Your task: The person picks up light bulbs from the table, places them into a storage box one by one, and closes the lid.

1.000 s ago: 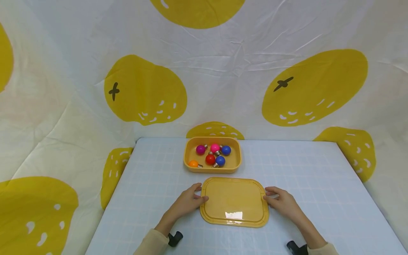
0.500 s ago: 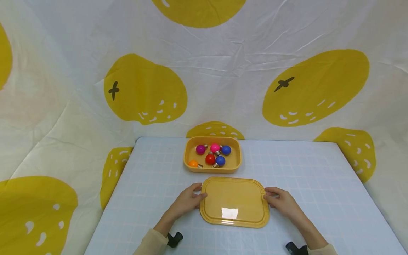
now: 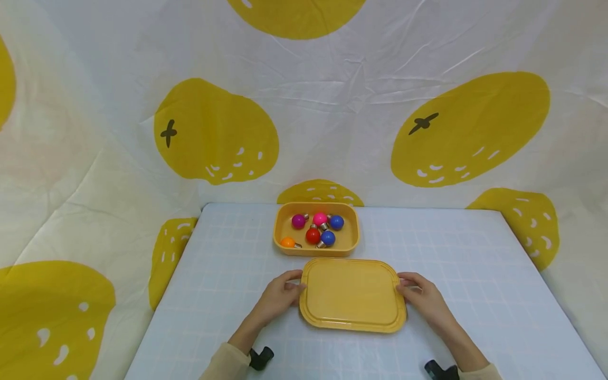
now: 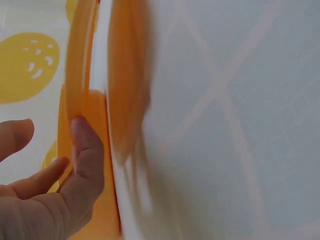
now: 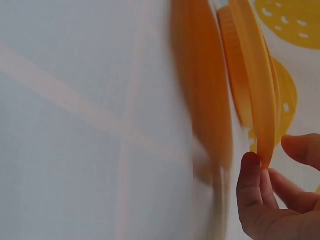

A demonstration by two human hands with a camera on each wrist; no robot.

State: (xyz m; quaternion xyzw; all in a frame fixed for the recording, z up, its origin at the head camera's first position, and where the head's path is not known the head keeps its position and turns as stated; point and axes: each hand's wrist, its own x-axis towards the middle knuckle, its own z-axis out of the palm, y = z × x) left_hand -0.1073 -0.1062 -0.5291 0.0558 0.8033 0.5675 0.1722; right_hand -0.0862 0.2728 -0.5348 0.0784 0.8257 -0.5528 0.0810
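Note:
A flat yellow lid (image 3: pixel 353 294) with rounded corners is held level between both hands in the head view. My left hand (image 3: pixel 279 296) holds its left short edge, thumb at the rim and fingertips beneath. At the opposite short edge, my right hand (image 3: pixel 424 296) grips in a similar way. In the right wrist view the lid (image 5: pixel 259 82) hangs above the table, with its orange-tinted shadow on the cloth. Just behind it in the head view stands a yellow box (image 3: pixel 355 245) without a cover. Several small round coloured light bulbs (image 3: pixel 313 235) lie in that box.
The table (image 3: pixel 475 274) has a pale checked cloth. A white curtain (image 3: pixel 332 121) with yellow fruit prints hangs behind its far edge and along the sides. A dark wrist camera (image 3: pixel 261 358) sits by each sleeve.
Both hands have raised the lid off the table and shifted it slightly away from the person, nearer the box. The glare on its surface has gone. The box and bulbs have not moved.

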